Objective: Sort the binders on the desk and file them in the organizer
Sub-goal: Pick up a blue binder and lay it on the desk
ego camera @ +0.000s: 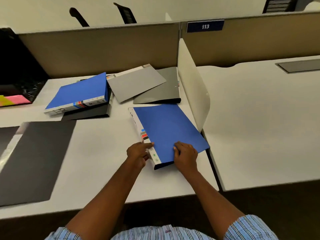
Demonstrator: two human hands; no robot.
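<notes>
A blue binder (166, 129) lies flat on the white desk (97, 153) in front of me, spine to the left. My left hand (138, 154) grips its spine near the front corner, index finger stretched along the cover's edge. My right hand (186, 154) rests curled on the cover's near end, fingers bent on the blue surface. A second blue binder (79, 94) lies further back left, on top of a black binder (90, 113). A grey binder (135, 82) overlaps a dark grey binder (164, 92) at the back. A large black binder (34, 158) lies at the left.
A black organizer (19, 70) with pink and yellow sheets (12, 100) stands at the far left. A white divider panel (192, 80) rises right of the binders, with a neighbouring desk (259, 118) beyond. A tan partition (103, 49) backs the desk.
</notes>
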